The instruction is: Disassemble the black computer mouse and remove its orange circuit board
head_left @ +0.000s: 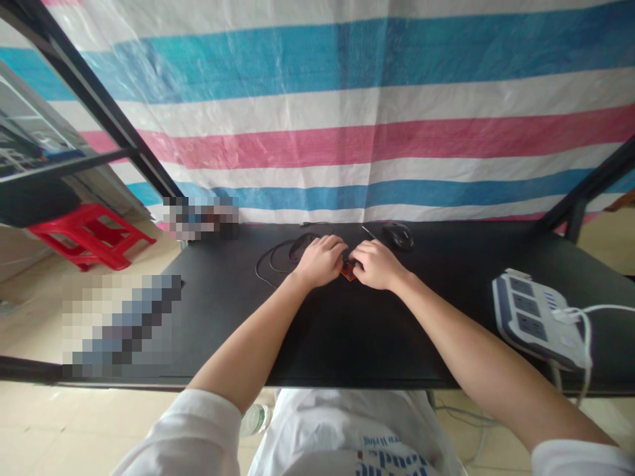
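A small red object point(348, 272) lies low over the black table point(317, 337), between my two hands. My left hand point(323, 259) has its fingers curled at the left side of the object. On the other side, my right hand point(376, 263) is curled in, its fingertips at the object's right edge. Something small and dark shows between the fingertips, too small to make out. Just behind my left hand lies a dark item point(302, 246) with a black cable point(270, 254) looping left.
A black mouse point(398, 236) lies behind my right hand, beside a thin rod point(368, 232). On the right stands a white power strip point(538, 317) with plugged-in cables. A red stool point(94, 231) is at the left. Striped sheeting point(317, 145) hangs behind the table.
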Motion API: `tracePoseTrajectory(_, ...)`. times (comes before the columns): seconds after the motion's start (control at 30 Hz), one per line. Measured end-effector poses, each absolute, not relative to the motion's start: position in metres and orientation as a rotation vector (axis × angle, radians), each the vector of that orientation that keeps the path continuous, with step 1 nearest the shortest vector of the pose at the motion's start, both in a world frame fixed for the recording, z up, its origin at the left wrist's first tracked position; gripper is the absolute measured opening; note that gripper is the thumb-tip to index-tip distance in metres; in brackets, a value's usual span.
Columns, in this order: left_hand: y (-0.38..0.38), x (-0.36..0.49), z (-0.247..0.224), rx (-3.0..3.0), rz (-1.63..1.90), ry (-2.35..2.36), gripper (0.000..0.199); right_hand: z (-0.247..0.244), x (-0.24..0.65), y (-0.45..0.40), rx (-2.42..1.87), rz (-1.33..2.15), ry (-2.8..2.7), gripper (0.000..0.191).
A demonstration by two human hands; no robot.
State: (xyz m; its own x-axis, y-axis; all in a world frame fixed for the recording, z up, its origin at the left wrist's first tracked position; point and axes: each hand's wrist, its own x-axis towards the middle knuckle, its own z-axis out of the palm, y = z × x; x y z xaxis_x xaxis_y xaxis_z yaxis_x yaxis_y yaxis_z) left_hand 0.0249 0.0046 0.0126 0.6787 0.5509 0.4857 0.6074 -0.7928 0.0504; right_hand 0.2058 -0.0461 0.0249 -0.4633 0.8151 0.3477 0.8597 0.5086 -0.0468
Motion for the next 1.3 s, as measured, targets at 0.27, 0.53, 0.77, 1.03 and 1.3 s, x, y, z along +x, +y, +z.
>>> tracePoseTrajectory(0.27,-0.001,0.031,0.014,-2.819,-0.661,-0.945,0.034,0.024,0.205,-0.046,-1.518,-0.166,-2.474,0.021)
tracePoseTrajectory(0.53,-0.002,0.028,0.016,-2.902,-0.537,-0.903,0.030,0.021,0.206,-0.045,-1.528,-0.087,-2.467,0.018)
tracePoseTrajectory(0.77,-0.001,0.027,0.014,-2.972,-0.498,-0.913,0.027,0.026,0.205,-0.047,-1.478,-0.044,-2.454,0.012)
tracePoseTrajectory(1.03,0.010,0.024,0.009,-3.141,-0.643,-0.727,0.018,0.026,0.208,-0.047,-1.380,-0.013,-2.446,0.004)
tracePoseTrajectory(1.3,0.015,0.021,0.006,-3.206,-0.930,-0.708,0.023,0.019,0.212,-0.042,-1.284,-0.091,-2.309,0.008)
